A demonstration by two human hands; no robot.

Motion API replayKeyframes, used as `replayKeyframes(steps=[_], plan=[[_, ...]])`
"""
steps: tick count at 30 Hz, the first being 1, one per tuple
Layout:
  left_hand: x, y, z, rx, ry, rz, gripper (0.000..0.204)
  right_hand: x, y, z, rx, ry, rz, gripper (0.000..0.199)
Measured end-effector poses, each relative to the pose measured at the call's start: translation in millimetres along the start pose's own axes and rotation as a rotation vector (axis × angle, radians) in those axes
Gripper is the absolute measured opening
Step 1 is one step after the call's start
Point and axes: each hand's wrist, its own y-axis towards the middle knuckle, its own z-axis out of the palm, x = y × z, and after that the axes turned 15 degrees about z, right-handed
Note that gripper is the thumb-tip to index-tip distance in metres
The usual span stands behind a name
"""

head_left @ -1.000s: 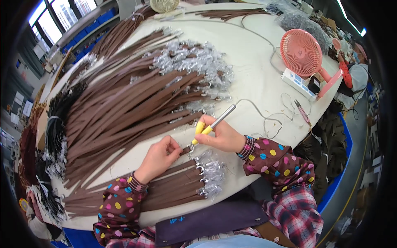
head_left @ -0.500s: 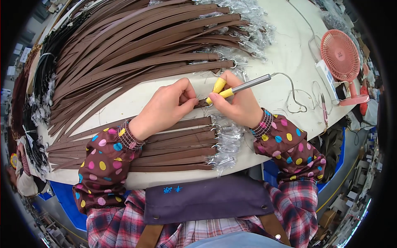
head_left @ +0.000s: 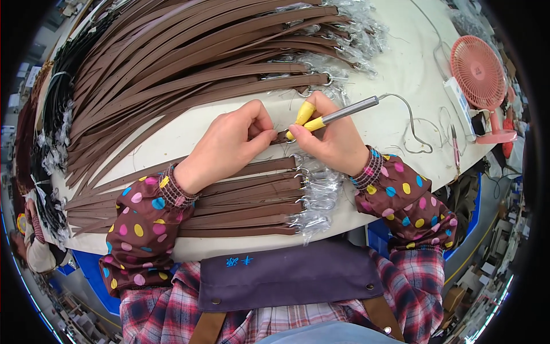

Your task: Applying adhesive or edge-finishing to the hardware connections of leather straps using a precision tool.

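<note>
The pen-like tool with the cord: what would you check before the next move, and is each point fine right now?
1. Left hand pinches the brown strap near its end: ok.
2. Right hand grips the pen-like tool: ok.
3. Cord leaves the tool's back end, clear of the left hand: ok.
4. Whether the tool touches the strap: cannot tell; the spot is too small and crowded.
5. Whether the tool is hot: cannot tell; nothing visible shows it.
6. Pink-handled hand tool lies apart from both hands: ok.
</note>
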Motion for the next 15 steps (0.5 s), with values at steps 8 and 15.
replayKeyframes(steps=[8,15], plan=[[-4.5,0.1,-1.5,0.023,0.014,-0.025,0.015,0.9,-0.9,0.8,-0.002,-0.021,-0.012,0.022],[-3.8,0.1,-0.9,0.015,0.013,-0.022,0.016,1.1,-1.0,1.1,-0.001,-0.018,-0.006,0.022]])
